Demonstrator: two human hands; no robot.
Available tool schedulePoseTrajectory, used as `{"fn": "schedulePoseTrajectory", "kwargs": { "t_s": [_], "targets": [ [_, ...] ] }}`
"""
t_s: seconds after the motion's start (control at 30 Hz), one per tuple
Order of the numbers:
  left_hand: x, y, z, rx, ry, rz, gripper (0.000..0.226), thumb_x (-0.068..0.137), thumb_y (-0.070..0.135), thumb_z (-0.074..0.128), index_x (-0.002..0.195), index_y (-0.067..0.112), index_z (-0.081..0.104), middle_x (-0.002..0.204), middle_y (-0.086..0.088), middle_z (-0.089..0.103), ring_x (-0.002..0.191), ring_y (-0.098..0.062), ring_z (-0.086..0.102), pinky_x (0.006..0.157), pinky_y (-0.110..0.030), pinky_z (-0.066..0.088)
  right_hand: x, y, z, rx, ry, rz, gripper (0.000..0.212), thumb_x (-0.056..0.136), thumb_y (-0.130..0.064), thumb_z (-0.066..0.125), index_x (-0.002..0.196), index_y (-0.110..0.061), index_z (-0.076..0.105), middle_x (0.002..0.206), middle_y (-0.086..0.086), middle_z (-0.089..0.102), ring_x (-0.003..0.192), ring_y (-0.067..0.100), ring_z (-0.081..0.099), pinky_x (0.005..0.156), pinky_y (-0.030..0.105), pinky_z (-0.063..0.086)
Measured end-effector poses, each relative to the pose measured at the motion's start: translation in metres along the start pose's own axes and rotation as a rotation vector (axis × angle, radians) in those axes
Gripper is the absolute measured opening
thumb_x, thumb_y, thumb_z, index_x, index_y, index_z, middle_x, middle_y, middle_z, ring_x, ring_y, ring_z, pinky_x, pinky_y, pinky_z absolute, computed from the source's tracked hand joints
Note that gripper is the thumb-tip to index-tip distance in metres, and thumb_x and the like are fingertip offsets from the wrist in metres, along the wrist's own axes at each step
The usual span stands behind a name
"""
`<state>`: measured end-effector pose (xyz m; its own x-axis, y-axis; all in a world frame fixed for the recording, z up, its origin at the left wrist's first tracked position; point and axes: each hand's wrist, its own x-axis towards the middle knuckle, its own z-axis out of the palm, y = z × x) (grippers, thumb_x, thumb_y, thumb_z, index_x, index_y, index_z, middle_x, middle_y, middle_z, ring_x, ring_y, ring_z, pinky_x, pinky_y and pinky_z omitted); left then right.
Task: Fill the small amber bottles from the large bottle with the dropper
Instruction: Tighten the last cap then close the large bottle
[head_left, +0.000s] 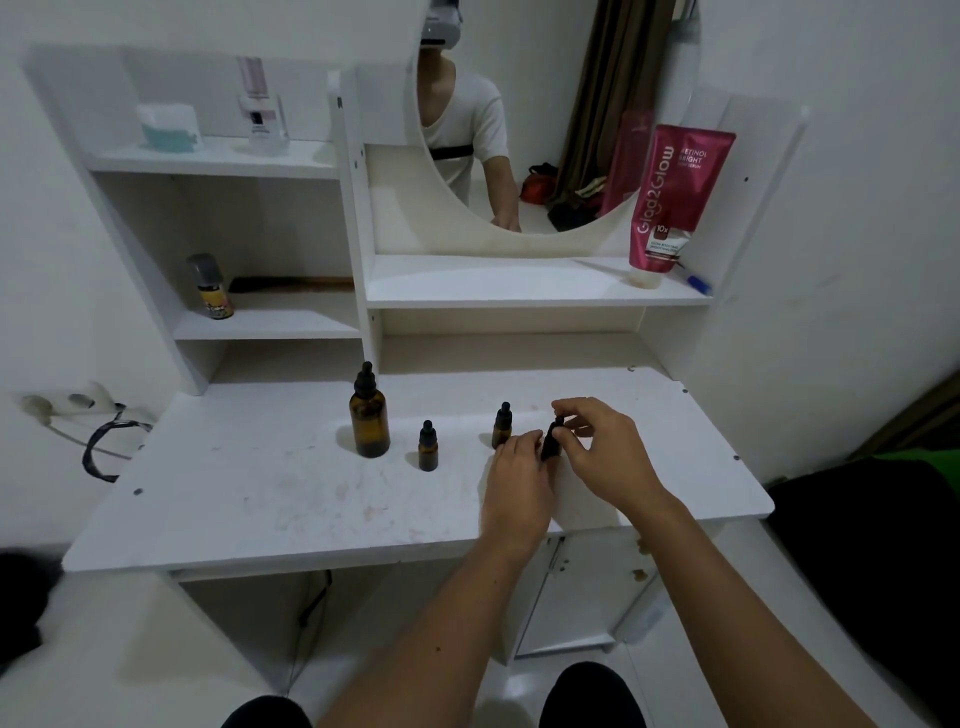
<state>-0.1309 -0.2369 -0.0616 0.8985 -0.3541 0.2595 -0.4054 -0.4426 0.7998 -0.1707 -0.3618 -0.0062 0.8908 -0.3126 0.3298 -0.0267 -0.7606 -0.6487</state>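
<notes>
The large amber bottle (370, 418), with its black dropper cap on, stands upright mid-table. Two small amber bottles with dropper caps stand to its right: one (427, 449) in front, another (502, 426) further back. A third small bottle (550, 441) is between my hands. My left hand (519, 475) grips its body from the left. My right hand (608, 449) pinches its black dropper cap with thumb and fingers. The bottle's lower part is hidden behind my left hand.
The white vanity table (260, 499) has shelves behind it. A pink tube (670, 200) leans on the middle shelf by a round mirror (545, 130). A small spray can (210, 288) stands on the left shelf. A wall socket and cable (98, 431) sit left of the table.
</notes>
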Motion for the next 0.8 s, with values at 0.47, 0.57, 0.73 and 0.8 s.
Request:
{"fn": "schedulePoseTrajectory", "kwargs": {
  "t_s": [0.47, 0.57, 0.73, 0.8],
  "targets": [
    [-0.039, -0.056, -0.135, -0.243, 0.082, -0.114, 0.014, 0.093, 0.038, 0.071, 0.104, 0.029, 0.071, 0.098, 0.021, 0.07, 0.094, 0.001, 0.066, 0.074, -0.006, 0.05, 0.015, -0.081, 0.039, 0.029, 0.122, -0.191, 0.03, 0.098, -0.016, 0.066, 0.127, -0.02, 0.068, 0.127, -0.007, 0.068, 0.118, 0.009, 0.058, 0.103, 0.032, 0.049],
    [-0.029, -0.078, -0.161, -0.177, 0.239, -0.188, 0.022, 0.09, 0.038, 0.076, 0.103, 0.027, 0.061, 0.102, 0.012, 0.066, 0.09, -0.009, 0.064, 0.073, -0.014, 0.049, 0.025, -0.111, 0.06, 0.11, 0.043, -0.229, 0.033, 0.097, -0.02, 0.067, 0.13, -0.021, 0.067, 0.127, -0.005, 0.068, 0.114, 0.01, 0.062, 0.099, 0.031, 0.053],
    [-0.001, -0.105, -0.176, -0.114, 0.256, -0.214, 0.053, 0.081, 0.026, 0.086, 0.116, 0.02, 0.048, 0.118, 0.0, 0.053, 0.104, -0.018, 0.059, 0.088, -0.023, 0.053, 0.045, -0.149, 0.084, 0.246, -0.15, -0.155, 0.037, 0.097, -0.015, 0.067, 0.134, -0.017, 0.063, 0.128, -0.004, 0.068, 0.117, 0.007, 0.063, 0.101, 0.026, 0.055],
    [0.009, -0.113, -0.175, -0.119, 0.218, -0.216, 0.064, 0.081, 0.027, 0.086, 0.129, 0.018, 0.045, 0.131, -0.002, 0.052, 0.116, -0.02, 0.056, 0.1, -0.031, 0.053, 0.051, -0.157, 0.092, 0.261, -0.211, -0.128, 0.04, 0.097, -0.01, 0.066, 0.137, -0.016, 0.061, 0.132, -0.003, 0.067, 0.122, 0.008, 0.061, 0.106, 0.027, 0.052]
  ]
}}
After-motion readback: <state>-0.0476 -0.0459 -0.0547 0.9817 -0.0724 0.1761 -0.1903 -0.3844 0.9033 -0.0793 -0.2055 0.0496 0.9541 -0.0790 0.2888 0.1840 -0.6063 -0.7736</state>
